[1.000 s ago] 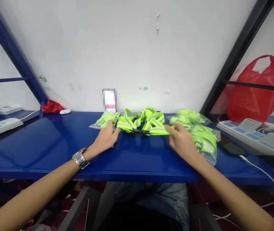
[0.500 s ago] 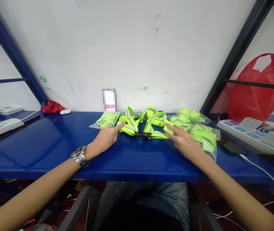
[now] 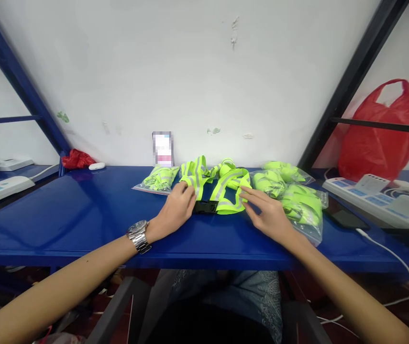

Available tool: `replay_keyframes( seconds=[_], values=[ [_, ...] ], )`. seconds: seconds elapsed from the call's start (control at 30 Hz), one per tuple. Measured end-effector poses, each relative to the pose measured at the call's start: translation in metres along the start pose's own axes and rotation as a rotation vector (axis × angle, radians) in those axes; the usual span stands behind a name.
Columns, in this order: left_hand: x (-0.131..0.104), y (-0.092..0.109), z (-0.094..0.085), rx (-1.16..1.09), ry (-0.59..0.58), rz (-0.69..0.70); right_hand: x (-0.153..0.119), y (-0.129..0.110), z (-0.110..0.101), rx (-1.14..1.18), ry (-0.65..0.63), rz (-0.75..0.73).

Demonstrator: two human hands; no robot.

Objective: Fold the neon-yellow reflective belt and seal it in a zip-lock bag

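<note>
Reflective strapping (image 3: 226, 188) in neon yellow with grey bands is seen bunched at the middle of the blue worktop (image 3: 64, 215), near the wall. Left of it, a bagged bundle (image 3: 157, 179) is laid flat. The left hand (image 3: 175, 212), a wristwatch (image 3: 138, 235) on its wrist, is pressed on the strapping's left fold, fingers (image 3: 190, 193) curled narrowly over the webbing. A black buckle (image 3: 204, 206) is seen between the hands. The right hand (image 3: 267, 215) is rested at the right fold, fingers spread and touching it. More bagged bundles (image 3: 297, 200) are heaped just beside it. The webbing is judged light, soft and floppy; it is best taken by the folds or by the stiff buckle.
</note>
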State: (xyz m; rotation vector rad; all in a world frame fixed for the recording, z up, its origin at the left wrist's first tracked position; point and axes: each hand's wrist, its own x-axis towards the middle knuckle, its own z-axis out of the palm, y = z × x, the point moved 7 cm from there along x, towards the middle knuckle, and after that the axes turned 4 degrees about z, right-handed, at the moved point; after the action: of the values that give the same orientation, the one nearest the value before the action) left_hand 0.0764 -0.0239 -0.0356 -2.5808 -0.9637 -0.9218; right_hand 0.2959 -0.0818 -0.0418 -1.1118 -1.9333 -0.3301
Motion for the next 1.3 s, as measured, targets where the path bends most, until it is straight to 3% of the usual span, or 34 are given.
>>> replay_keyframes(
  seconds=[0.13, 0.2, 0.27, 0.33, 0.47, 0.57, 0.67, 0.73, 0.8, 0.87, 0.97, 1.1, 1.2, 1.3],
  values=[
    [-0.006, 0.032, 0.014, 0.062, -0.21, 0.382, 0.001, -0.006, 0.011, -0.06, -0.071, -0.096],
    [-0.01, 0.038, 0.016, 0.013, -0.267, 0.437, 0.002, -0.01, 0.017, -0.074, -0.13, -0.124],
    [-0.012, 0.035, 0.017, -0.094, -0.282, 0.366, 0.005, -0.013, 0.019, -0.05, -0.14, -0.105],
    [-0.013, 0.028, 0.017, -0.207, -0.257, 0.233, 0.008, -0.011, 0.015, 0.04, -0.062, -0.009],
    [-0.019, 0.011, 0.013, -0.214, -0.12, -0.005, 0.004, 0.014, 0.004, 0.246, 0.152, 0.429],
    [-0.023, 0.001, 0.01, -0.083, -0.138, -0.164, -0.004, 0.028, 0.011, 0.165, 0.004, 0.685],
    [-0.027, -0.011, 0.016, -0.032, -0.303, -0.331, -0.006, 0.03, 0.019, 0.005, -0.202, 0.73],
    [-0.026, -0.018, 0.018, -0.031, -0.338, -0.396, -0.003, 0.029, 0.02, -0.003, -0.206, 0.692],
    [-0.021, -0.022, 0.016, -0.013, -0.27, -0.398, 0.002, 0.028, 0.019, 0.089, -0.111, 0.683],
    [-0.014, -0.02, 0.011, 0.056, -0.144, -0.313, 0.005, 0.031, 0.016, 0.188, 0.008, 0.729],
    [-0.006, -0.001, 0.006, 0.186, -0.042, -0.023, 0.01, 0.028, 0.013, 0.127, 0.077, 0.746],
    [-0.007, 0.028, 0.016, 0.191, -0.25, 0.356, 0.017, 0.012, 0.014, -0.077, 0.018, 0.57],
    [-0.009, 0.035, 0.019, 0.205, -0.367, 0.439, 0.019, 0.006, 0.012, -0.168, 0.039, 0.465],
    [-0.01, 0.037, 0.019, 0.241, -0.398, 0.444, 0.026, -0.003, 0.009, -0.242, 0.059, 0.341]
  ],
)
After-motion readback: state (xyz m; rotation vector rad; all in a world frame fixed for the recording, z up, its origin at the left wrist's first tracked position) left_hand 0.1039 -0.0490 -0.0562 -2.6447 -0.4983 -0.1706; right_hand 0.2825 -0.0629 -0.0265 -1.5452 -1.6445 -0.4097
